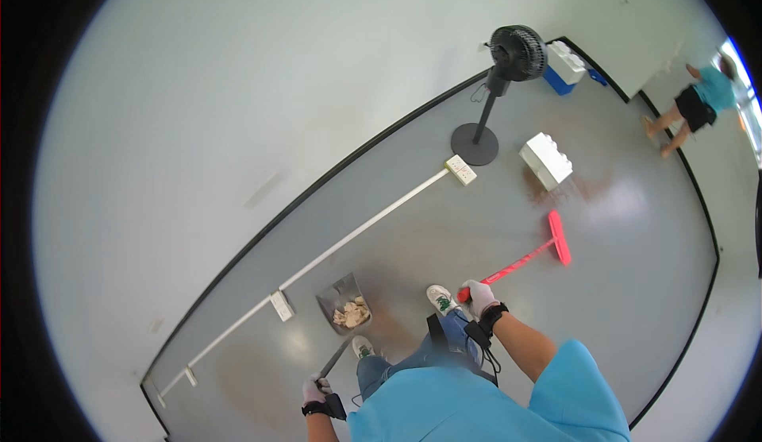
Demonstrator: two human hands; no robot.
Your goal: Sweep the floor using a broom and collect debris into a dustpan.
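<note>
My gloved right hand (480,298) is closed around the handle of a red broom (520,265). The broom's head rests on the grey floor ahead and to the right, its handle slanting back toward me. Low on the left, my gloved left hand (316,389) grips the dark handle of a dustpan (336,287). Crumpled pale beige scraps (352,313) lie in the dustpan's grey pan, which sits on the floor to the left of my shoes.
A black pedestal fan (517,53) stands near the wall. White blocks (546,161) lie on the floor beside it and in the corner. A white conduit with socket boxes (365,226) runs along the floor at left. Another person (698,104) is at far right.
</note>
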